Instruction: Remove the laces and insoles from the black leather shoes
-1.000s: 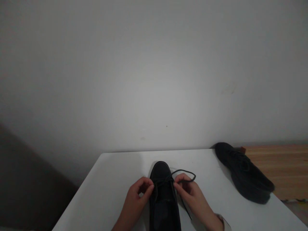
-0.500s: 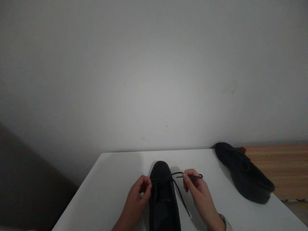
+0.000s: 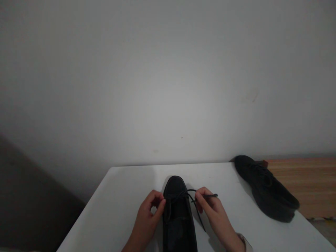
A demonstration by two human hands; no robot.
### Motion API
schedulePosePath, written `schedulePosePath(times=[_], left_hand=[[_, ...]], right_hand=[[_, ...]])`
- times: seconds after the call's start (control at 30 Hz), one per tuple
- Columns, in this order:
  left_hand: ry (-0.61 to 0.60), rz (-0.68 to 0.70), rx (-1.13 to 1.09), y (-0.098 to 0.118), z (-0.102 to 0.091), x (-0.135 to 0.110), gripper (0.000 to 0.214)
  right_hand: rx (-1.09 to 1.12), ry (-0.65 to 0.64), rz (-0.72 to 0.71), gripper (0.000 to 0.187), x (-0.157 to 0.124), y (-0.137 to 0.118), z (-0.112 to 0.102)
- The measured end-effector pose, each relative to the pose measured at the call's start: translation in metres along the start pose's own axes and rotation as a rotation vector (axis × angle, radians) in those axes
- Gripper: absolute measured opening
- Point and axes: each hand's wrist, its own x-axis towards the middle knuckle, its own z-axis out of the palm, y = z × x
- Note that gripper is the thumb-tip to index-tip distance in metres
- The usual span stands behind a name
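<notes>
A black shoe [image 3: 179, 218] lies on the white table with its toe pointing away from me. Its dark shoelace [image 3: 200, 217] crosses the upper and trails off to the right, with one end hanging loose on the tabletop. On the shoe's left side, my left hand [image 3: 149, 213] pinches thumb and forefinger together at the lace; the pinched bit itself is too small to make out clearly. My right hand [image 3: 211, 210], just right of the shoe, is closed on a looped part of the shoelace, which pokes out on both sides of the fingers.
A second black laced shoe [image 3: 265, 189] rests at the right edge of the white table [image 3: 126, 196]. Beyond that edge is a wood-grain surface [image 3: 301, 185]. A pale wall [image 3: 168, 105] rises directly behind the table.
My right hand has moved slightly left and down toward the shoe, bringing the held lace along. The loose lace end has shifted a little left. My left hand is nearly still.
</notes>
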Motion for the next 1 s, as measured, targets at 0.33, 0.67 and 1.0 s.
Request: schedulePosePath(times=[0.33, 0.67, 1.0], left_hand=[[-0.072, -0.013, 0.028, -0.0031, -0.0004, -0.0008, 0.025], [0.013, -0.020, -0.028, -0.0003, -0.0013, 0.0000, 0.020], [0.126, -0.049, -0.099, -0.0075, -0.0049, 0.0042, 0.024]], right_hand=[[0.009, 0.010, 0.052, 0.055, 0.0002, -0.0097, -0.0016], [0.012, -0.011, 0.050, 0.055, -0.0002, -0.0055, -0.0012], [-0.021, -0.015, 0.041, 0.055, 0.0014, -0.0009, -0.0025]])
